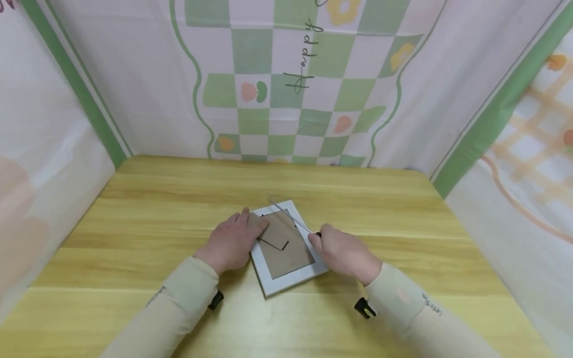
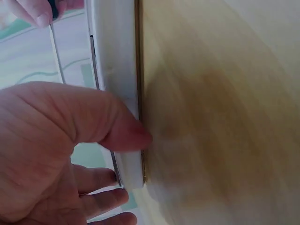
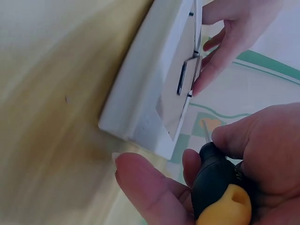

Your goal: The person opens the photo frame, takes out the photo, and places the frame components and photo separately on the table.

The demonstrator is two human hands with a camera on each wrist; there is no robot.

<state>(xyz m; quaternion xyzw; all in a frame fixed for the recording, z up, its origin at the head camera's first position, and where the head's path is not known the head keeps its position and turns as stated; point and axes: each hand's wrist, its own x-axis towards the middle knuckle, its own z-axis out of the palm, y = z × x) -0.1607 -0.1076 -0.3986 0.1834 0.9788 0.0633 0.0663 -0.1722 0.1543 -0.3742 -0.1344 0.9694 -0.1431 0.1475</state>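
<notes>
A white picture frame (image 1: 279,284) lies on the wooden table with its back facing up, turned slightly askew. Its back is a brown board (image 1: 293,258), crossed by a thin dark L-shaped line (image 1: 270,243). At the upper left side of the frame, my left hand (image 1: 233,241) holds the edge, with the thumb (image 2: 124,133) against it. My right hand (image 1: 344,251) grips a screwdriver by its black and yellow handle (image 3: 220,197). The screwdriver's metal shaft (image 1: 293,219) slants over the frame's upper right part; whether its tip touches anything, I cannot tell.
The wooden table (image 1: 156,209) spreads around the frame on all sides. Behind it hangs a cloth (image 1: 286,119) with green and white checks, and more printed cloth stands at left and right. Black buckles (image 1: 364,308) hang below both wrists.
</notes>
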